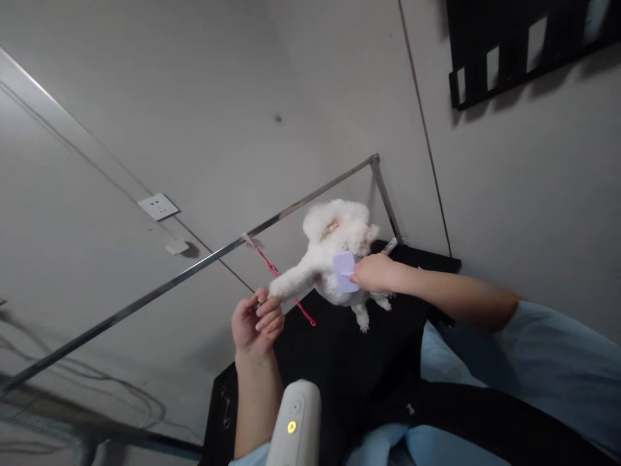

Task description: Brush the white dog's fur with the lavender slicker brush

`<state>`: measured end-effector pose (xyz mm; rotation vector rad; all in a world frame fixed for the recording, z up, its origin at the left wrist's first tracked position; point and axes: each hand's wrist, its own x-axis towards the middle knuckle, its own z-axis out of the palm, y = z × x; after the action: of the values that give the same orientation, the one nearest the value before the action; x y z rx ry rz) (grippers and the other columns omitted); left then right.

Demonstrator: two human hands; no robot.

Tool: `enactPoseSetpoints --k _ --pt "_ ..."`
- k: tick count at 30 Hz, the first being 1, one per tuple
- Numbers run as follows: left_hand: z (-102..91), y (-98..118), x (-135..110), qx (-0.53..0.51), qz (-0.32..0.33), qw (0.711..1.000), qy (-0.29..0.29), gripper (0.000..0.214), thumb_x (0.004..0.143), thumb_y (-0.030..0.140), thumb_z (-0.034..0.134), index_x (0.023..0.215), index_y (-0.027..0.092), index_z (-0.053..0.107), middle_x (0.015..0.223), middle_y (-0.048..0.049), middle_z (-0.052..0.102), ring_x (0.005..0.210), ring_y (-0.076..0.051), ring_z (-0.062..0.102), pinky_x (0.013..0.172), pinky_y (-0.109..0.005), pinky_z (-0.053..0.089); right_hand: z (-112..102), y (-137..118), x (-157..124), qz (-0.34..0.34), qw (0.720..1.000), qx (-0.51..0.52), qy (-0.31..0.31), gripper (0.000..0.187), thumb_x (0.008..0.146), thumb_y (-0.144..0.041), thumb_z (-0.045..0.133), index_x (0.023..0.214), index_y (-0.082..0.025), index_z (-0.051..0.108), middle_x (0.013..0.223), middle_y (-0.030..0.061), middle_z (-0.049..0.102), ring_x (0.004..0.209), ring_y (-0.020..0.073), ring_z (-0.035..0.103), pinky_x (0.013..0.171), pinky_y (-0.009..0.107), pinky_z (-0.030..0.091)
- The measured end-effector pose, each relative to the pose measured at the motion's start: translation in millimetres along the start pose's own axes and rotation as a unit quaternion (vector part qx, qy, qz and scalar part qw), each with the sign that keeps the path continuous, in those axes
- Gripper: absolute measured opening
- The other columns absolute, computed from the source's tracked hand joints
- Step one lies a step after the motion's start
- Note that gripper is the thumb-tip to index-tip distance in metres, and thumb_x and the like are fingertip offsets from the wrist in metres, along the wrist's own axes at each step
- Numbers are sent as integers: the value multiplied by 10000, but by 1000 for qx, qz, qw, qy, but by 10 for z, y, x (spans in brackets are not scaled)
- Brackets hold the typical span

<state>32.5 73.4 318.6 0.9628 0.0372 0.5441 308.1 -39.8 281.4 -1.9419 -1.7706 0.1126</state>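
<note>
A fluffy white dog [334,226] is on a black grooming table [330,349], with two of its paws visible below its body. My left hand [258,320] is closed around the end of one outstretched leg [294,281], holding it out to the left. In my right hand [376,272] is a lilac slicker brush [344,272], its flat back toward me and its far side against the dog's coat. The bristles are hidden from view. A red grooming loop [303,310] hangs behind the held leg.
A metal bar [208,259] runs above the table, joined to an upright post [387,200] at the back. On the wall are a power socket [158,206] and a black rack [514,77]. A white device [295,421] with a yellow light stands in the near foreground.
</note>
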Motion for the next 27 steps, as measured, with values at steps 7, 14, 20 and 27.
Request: enactPoseSetpoints --k 7,14,20,27 --pt "97 -21 97 16 10 1000 10 83 787 144 635 766 172 560 552 78 401 346 -16 310 349 -121 244 591 24 -260 59 989 129 -30 349 1036 -338 426 893 -161 690 788 127 739 758 256 707 686 323 492" --pt "188 133 287 -10 34 996 -82 182 745 160 625 753 184 445 556 92 352 339 -9 280 340 -109 181 549 181 35 67 913 400 39 371 1089 -355 299 933 -161 574 605 -19 579 555 126 554 587 228 446" --pt "315 184 492 -32 5 992 -125 304 696 162 622 721 195 320 539 106 275 320 -1 219 315 -114 138 1523 411 -463 140 919 367 -39 355 1064 -314 374 831 -166 597 555 -24 554 527 125 566 555 223 425" --pt "359 131 791 -46 9 996 -72 294 642 178 599 673 191 308 525 102 256 328 -15 234 319 -120 171 1126 662 10 65 897 437 17 330 1080 -344 369 999 -173 639 725 6 673 670 131 622 679 228 480"
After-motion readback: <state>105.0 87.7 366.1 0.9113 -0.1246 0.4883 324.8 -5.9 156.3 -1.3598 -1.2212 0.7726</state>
